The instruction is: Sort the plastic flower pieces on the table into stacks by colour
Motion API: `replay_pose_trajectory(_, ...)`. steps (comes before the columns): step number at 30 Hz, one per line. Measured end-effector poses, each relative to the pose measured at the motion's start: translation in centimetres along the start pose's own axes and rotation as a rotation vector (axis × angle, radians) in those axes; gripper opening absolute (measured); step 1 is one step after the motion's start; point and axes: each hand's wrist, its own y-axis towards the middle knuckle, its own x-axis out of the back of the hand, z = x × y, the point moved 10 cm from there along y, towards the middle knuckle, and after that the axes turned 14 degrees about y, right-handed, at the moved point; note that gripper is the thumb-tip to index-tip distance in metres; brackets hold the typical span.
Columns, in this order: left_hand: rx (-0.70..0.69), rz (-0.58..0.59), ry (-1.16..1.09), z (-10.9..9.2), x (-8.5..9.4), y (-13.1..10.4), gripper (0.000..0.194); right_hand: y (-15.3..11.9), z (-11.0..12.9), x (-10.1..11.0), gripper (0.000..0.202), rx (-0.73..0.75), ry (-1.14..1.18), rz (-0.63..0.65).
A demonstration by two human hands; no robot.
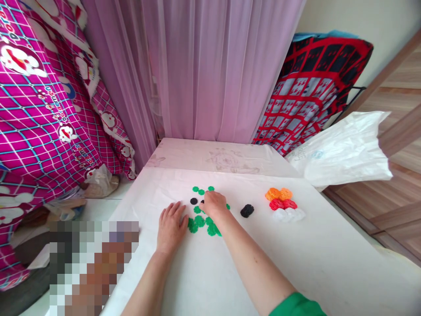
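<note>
My left hand [171, 226] lies flat on the white cloth with its fingers apart, just left of several green scalloped discs [199, 220]. Over the upper part of the green group, my right hand [214, 203] is closed, its fingertips on a small black piece [202, 201] that is mostly hidden. A round black disc [194, 201] lies between the hands. More small green discs [201, 192] sit beyond my right hand. To the right is a black stack [247, 210].
Orange pieces [279, 194], red pieces [283, 204] and white pieces [288, 214] lie on the right of the table [329, 263]. A white plastic bag [348, 151] is at the back right edge. Pink curtains [210, 70] hang behind.
</note>
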Motion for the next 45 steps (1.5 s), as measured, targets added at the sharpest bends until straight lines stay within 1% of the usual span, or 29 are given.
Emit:
replay_pose_trajectory(4,0.004,0.004,-0.002,0.0,0.0,0.0,0.038,0.3,-0.6,-0.4,0.036,-0.03,0.025,0.013)
replay_pose_trajectory(10,0.016,0.023,0.001,0.0,-0.1,-0.1,0.039,-0.1,-1.1,-0.3,0.028,-0.028,0.049,0.011)
replay_pose_trajectory(13,0.012,0.004,0.007,0.0,0.0,-0.1,0.038,-1.1,-0.9,0.6,0.028,0.026,0.098,-0.06)
replay_pose_trajectory(15,0.01,0.001,0.009,-0.1,0.1,-0.2,0.038,-2.6,-1.0,1.5,0.027,0.085,0.187,-0.136)
replay_pose_trajectory(17,0.008,0.011,0.012,0.0,0.0,-0.1,0.038,-4.6,-1.8,2.4,0.025,0.141,0.308,-0.194)
replay_pose_trajectory(20,0.001,0.029,0.015,0.1,-0.2,-0.1,0.039,-7.8,-4.8,4.1,0.02,0.203,0.473,-0.28)
replay_pose_trajectory(22,-0.003,0.035,0.017,0.2,-0.3,0.0,0.04,-9.5,-8.2,5.7,0.021,0.205,0.547,-0.357)
replay_pose_trajectory(23,-0.003,0.029,0.017,0.3,-0.2,0.0,0.04,-10.2,-10.3,6.6,0.022,0.17,0.567,-0.404)
replay_pose_trajectory(26,-0.007,0.013,0.027,0.5,-0.2,0.1,0.041,-11.3,-16.9,9.3,0.027,-0.017,0.591,-0.551)
replay_pose_trajectory(27,-0.014,0.015,0.034,0.5,-0.2,0.2,0.041,-11.3,-18.3,10.0,0.028,-0.051,0.593,-0.58)
replay_pose_trajectory(28,-0.021,0.014,0.04,0.4,-0.2,0.2,0.041,-11.1,-19.2,10.4,0.029,-0.065,0.594,-0.585)
replay_pose_trajectory(29,-0.026,0.014,0.047,0.4,-0.3,0.2,0.042,-10.7,-19.4,10.6,0.029,-0.059,0.591,-0.572)
replay_pose_trajectory(30,-0.032,0.012,0.053,0.4,-0.3,0.2,0.043,-10.2,-19.2,10.6,0.027,-0.039,0.583,-0.543)
replay_pose_trajectory(33,-0.042,-0.003,0.069,0.5,-0.2,0.2,0.044,-8.7,-17.3,10.0,0.022,0.013,0.516,-0.462)
replay_pose_trajectory(36,-0.05,-0.015,0.074,0.6,-0.3,0.2,0.044,-8.1,-16.3,9.3,0.02,0.002,0.439,-0.45)
replay_pose_trajectory(40,-0.05,-0.021,0.075,0.7,-0.5,0.2,0.044,-7.7,-16.4,8.6,0.019,-0.024,0.384,-0.432)
replay_pose_trajectory(45,-0.048,-0.02,0.08,0.7,-0.5,0.3,0.045,-7.2,-16.3,8.0,0.016,-0.02,0.326,-0.401)
